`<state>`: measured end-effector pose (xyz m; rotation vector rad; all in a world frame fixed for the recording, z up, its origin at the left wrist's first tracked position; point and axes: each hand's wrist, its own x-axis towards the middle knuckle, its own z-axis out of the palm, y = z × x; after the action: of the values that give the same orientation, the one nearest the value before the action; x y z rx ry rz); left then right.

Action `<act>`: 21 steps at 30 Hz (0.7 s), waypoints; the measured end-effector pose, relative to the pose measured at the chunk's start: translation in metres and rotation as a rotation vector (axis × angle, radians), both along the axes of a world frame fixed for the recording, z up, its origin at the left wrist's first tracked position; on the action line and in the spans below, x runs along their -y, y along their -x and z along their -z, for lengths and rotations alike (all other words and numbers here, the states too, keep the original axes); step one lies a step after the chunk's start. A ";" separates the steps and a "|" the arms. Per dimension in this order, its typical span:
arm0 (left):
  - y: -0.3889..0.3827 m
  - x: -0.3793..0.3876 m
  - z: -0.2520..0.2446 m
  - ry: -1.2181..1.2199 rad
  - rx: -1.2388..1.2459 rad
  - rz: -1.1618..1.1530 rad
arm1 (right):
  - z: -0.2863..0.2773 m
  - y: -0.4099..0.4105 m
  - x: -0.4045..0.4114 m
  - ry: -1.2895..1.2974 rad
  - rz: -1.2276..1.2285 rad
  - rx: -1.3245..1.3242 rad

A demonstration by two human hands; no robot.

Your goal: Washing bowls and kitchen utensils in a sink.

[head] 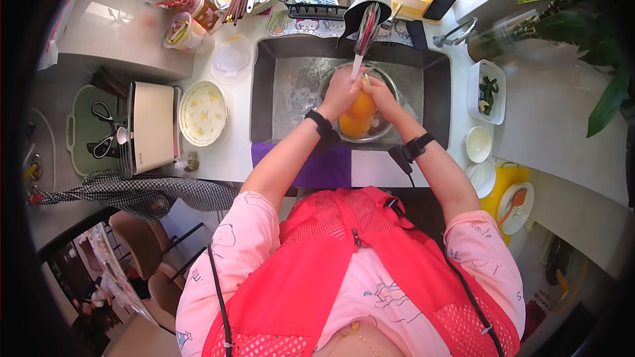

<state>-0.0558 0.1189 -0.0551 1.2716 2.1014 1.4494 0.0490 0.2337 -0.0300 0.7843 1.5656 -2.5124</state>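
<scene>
Both of my hands are over a round metal bowl (395, 90) in the sink, under water running from the faucet (367, 29). My left hand (343, 88) lies at the upper left of an orange fruit (362, 105), beneath the stream. From the right, my right hand (381, 93) touches the same fruit, fingers bent around its side. Another orange, rounded item (354, 126) is lower in the bowl. My fingertips partly overlap near the stream, and the fruit's far side is hidden.
Left of the sink (436, 94) are a floral plate (203, 113) and a knife block (151, 129) beside scissors (102, 129). A black wire rack (323, 9) stands behind. On the right are a container of green pieces (487, 91) and white bowls (478, 144).
</scene>
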 end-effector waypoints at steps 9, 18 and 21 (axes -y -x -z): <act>0.038 -0.001 -0.004 0.046 1.202 -0.093 | -0.027 0.002 0.007 -0.123 0.056 -0.062; 0.047 0.013 -0.024 0.137 0.739 0.153 | -0.040 -0.010 0.000 0.035 -0.076 -0.139; 0.043 0.019 0.003 -0.001 1.429 0.109 | -0.036 -0.012 -0.003 0.140 0.094 -0.188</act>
<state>-0.0987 0.1002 -0.0576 0.0916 0.9992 1.5262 0.0608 0.2366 0.0061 0.6349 1.4132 -2.8000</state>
